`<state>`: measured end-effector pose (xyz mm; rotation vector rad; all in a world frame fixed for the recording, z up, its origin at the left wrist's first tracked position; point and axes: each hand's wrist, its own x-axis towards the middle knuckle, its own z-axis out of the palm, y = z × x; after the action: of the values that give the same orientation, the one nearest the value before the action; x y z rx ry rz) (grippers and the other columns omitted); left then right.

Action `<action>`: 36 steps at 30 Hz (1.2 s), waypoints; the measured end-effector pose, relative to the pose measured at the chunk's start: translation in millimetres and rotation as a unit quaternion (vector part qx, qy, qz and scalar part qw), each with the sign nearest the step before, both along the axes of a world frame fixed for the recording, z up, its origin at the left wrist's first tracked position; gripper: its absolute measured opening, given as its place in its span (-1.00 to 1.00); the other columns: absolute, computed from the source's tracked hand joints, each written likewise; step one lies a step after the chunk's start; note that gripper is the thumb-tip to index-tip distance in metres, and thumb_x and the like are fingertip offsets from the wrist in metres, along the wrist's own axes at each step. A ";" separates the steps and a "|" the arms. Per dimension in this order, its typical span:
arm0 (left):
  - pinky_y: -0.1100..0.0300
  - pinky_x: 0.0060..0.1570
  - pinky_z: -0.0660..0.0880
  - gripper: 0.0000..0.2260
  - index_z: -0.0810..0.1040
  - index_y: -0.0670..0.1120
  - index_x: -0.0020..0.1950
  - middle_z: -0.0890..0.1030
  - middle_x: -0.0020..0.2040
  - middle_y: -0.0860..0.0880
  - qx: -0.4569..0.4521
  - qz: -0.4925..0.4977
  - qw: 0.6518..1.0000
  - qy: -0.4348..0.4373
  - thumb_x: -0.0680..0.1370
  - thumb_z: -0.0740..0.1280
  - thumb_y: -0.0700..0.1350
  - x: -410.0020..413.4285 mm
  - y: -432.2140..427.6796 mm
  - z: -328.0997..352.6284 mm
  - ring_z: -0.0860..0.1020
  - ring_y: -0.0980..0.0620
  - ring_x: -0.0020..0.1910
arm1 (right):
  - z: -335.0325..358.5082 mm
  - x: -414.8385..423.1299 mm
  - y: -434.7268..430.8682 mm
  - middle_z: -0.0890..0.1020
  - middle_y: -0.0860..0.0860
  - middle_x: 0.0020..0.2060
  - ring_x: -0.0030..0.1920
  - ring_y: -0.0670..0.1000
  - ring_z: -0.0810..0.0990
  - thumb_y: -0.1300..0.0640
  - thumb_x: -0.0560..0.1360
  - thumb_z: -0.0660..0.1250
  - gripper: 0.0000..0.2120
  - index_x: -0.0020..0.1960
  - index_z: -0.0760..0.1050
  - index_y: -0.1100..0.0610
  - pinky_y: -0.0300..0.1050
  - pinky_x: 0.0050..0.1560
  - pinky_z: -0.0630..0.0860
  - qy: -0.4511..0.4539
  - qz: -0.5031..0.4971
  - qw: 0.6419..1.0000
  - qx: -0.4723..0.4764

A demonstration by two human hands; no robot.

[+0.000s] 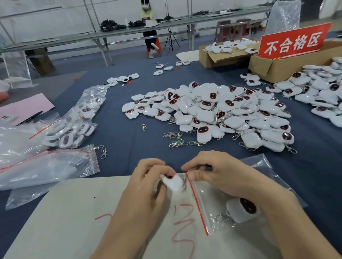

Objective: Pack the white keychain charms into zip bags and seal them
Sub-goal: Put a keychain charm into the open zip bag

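Mostly the worktop (126, 149) is covered in dark blue cloth, with a pale board (70, 219) scrawled in red lying at its near edge. The room beyond is a hall with a white wall (45, 20) and a grey-blue floor (75, 63). A long bench (77, 37) runs along the far side, where a person (146, 14) sits beside a tripod (170, 35).

Over the board, the left grip (148, 184) is curled round a white charm (173, 183), held right at the mouth of a clear bag (205, 206). The right grip (216, 172) pinches that mouth at the far end of its red zip strip (196, 205). A second charm (243, 209) lies inside the bag with its clasp, and the right forearm hides part of the bag.

A big pile (215, 109) of charms fills the middle of the cloth. Another heap (331, 92) spreads to the right, against a cardboard box (280, 67) that carries a red sign (294, 42). A further box (217, 57) holding charms stands farther back. To the left lie filled bags (73, 126), empty bags (36, 168) and a pink sheet (23, 108). Loose clasps (175, 139) lie between the pile and the board.
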<state>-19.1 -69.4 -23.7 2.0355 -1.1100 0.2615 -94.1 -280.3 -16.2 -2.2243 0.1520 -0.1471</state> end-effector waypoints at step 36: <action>0.32 -0.25 0.52 -0.80 0.68 0.19 0.11 0.67 -0.27 -0.05 -0.108 -0.050 0.880 0.461 0.58 0.40 -0.08 -11.7 -12.8 -1.7 0.59 0.06 -0.33 | 3.7 -0.4 -6.9 0.60 0.12 -0.30 -0.31 -0.06 0.51 -0.08 0.55 0.38 -0.89 -0.14 0.61 -0.16 -0.28 -0.21 0.44 -0.088 -0.089 0.986 0.111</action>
<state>-30.8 -82.2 -25.4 1.5715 -0.5307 -0.5740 -94.5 -287.2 -12.5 -1.9627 0.2576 -0.4051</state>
